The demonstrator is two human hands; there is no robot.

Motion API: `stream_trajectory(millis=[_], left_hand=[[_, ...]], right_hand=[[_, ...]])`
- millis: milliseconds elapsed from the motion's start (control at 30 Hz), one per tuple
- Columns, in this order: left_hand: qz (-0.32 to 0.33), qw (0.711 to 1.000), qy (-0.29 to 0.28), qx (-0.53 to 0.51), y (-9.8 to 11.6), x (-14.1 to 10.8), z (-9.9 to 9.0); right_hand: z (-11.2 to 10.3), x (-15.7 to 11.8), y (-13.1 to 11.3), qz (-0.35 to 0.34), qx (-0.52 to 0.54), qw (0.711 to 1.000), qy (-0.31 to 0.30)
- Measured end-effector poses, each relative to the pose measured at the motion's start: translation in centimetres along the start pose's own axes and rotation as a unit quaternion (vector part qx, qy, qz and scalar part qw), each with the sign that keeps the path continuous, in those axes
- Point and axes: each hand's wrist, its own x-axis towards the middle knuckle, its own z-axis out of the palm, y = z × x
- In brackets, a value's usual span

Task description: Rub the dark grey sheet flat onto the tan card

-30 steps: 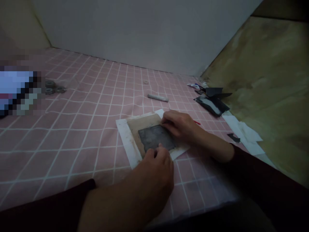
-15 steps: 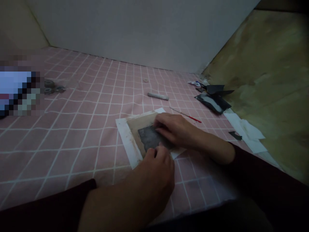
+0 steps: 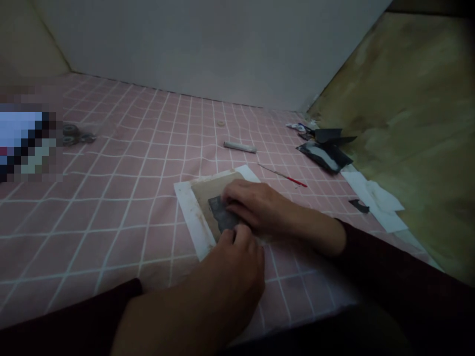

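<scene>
A dark grey rectangular piece [image 3: 221, 213] lies on a beige sheet [image 3: 203, 190], which rests on white paper [image 3: 187, 207]. My right hand [image 3: 256, 202] reaches over the dark piece from the right, fingers curled together above its upper part; what they pinch, if anything, is hidden. At the near edge of the dark piece is my left hand [image 3: 239, 262], its fingers bent and pressed together. Whether something small sits between those fingertips cannot be made out.
Behind the paper lie a grey tube [image 3: 239, 147] and a thin tool with a red handle [image 3: 297, 182]. Black packets [image 3: 326, 155] and white paper scraps [image 3: 384, 198] are at the right. Small round items [image 3: 76, 135] and a pixelated screen [image 3: 20, 133] are at the left.
My right hand has moved left across the dark piece and now covers more of it. My left hand stays at the near edge. The whole view has shifted slightly.
</scene>
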Motion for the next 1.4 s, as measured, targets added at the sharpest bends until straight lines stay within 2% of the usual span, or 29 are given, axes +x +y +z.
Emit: stream_trajectory(millis=[100,200,367,533,600,733,933,1100,1167,1300,1400], left_hand=[[0.011,1.000,0.017,0.020,0.0,0.0,0.1],[-0.001,0.999,0.031,0.029,0.0,-0.1,0.1],[-0.001,1.000,0.018,-0.009,0.0,-0.2,-0.3],[0.007,0.999,0.036,0.023,0.0,-0.1,-0.2],[0.004,1.000,0.023,0.020,-0.1,0.0,-0.2],[0.009,1.000,-0.022,-0.016,-0.2,0.1,-0.5],[0.013,1.000,-0.004,0.014,-0.3,0.0,-0.6],[0.018,0.999,-0.029,-0.016,-0.3,0.0,-0.8],[0.018,1.000,-0.015,-0.015,-0.2,-0.1,-0.6],[0.018,1.000,0.005,0.005,-0.1,-0.2,-0.3],[0.012,1.000,-0.008,-0.001,-0.2,-0.1,-0.5]], right_hand=[[-0.4,-0.4,0.5,0.031,-0.041,0.998,0.026],[-0.7,-0.5,0.3,0.059,-0.092,0.994,0.011],[0.1,0.4,-0.8,-0.018,-0.036,0.999,-0.020],[-0.8,-0.3,0.8,0.055,-0.078,0.995,0.006],[-0.8,-0.1,0.5,0.051,-0.082,0.995,-0.002],[-0.2,1.2,-0.9,-0.005,-0.027,0.999,-0.032],[-0.9,0.5,0.1,0.043,-0.082,0.996,0.000],[0.1,1.3,-0.5,-0.011,-0.026,0.999,-0.016],[0.1,1.2,-0.1,-0.006,-0.022,1.000,-0.002],[-0.3,0.5,0.7,0.046,-0.062,0.997,0.030],[-0.1,1.1,-0.1,0.030,-0.033,0.999,0.020]])
